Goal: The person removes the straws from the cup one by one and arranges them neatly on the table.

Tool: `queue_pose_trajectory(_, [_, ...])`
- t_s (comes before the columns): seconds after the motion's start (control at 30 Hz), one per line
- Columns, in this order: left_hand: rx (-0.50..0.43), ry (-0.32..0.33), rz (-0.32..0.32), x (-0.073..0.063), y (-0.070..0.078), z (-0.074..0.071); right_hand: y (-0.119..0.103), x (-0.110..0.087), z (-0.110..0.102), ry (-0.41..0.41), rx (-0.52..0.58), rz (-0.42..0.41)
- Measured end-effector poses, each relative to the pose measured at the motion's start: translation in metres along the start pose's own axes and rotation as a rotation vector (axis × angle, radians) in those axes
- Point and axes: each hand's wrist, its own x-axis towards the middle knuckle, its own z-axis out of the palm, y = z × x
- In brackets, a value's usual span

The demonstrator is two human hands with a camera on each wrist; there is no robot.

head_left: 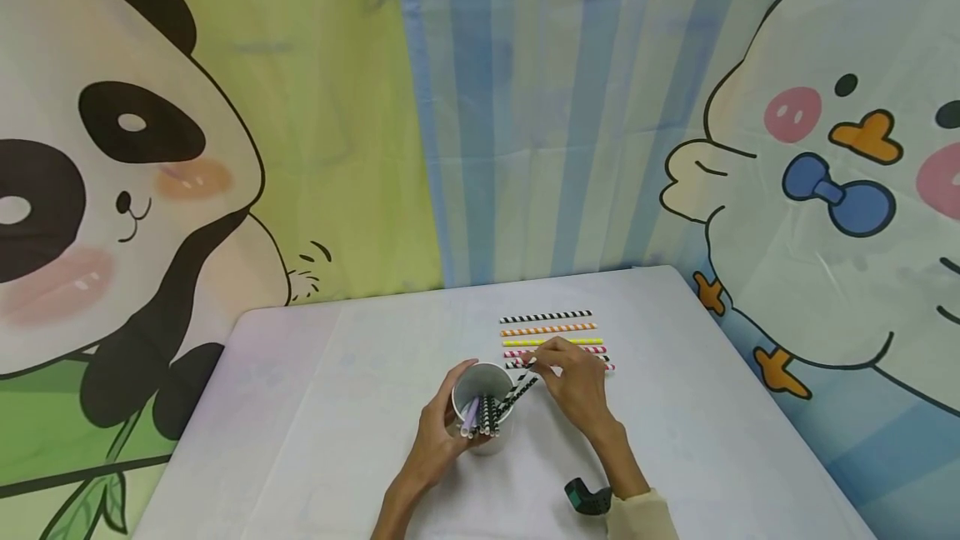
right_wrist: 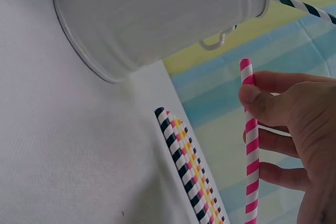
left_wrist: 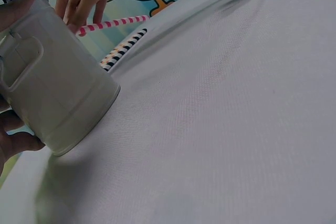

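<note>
My left hand (head_left: 437, 432) grips a white pail-shaped cup (left_wrist: 63, 87) with a small side handle, its mouth tilted toward the head camera. Lilac straws (head_left: 469, 417) and several black-and-white patterned straws (head_left: 488, 415) stick out of it, some leaning right. To the right of the cup, my right hand (head_left: 573, 377) pinches a pink-and-white striped straw (right_wrist: 252, 156) near one end between thumb and fingers. Beneath that hand lies a row of striped straws, with a black one (head_left: 546, 317), an orange one (head_left: 549, 329) and a yellow one (head_left: 517, 343) showing.
A white cloth covers the table (head_left: 337, 407). Beside my right wrist is a small dark device (head_left: 587, 497). Behind the table hang curtains printed with a panda (head_left: 135, 123) and a white bird (head_left: 825, 257).
</note>
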Motion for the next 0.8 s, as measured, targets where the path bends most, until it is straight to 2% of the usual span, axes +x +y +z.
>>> queue_pose_trajectory(0.8, [0.005, -0.002, -0.008, 0.0, 0.001, 0.0, 0.008, -0.011, 0.013, -0.082, -0.112, -0.049])
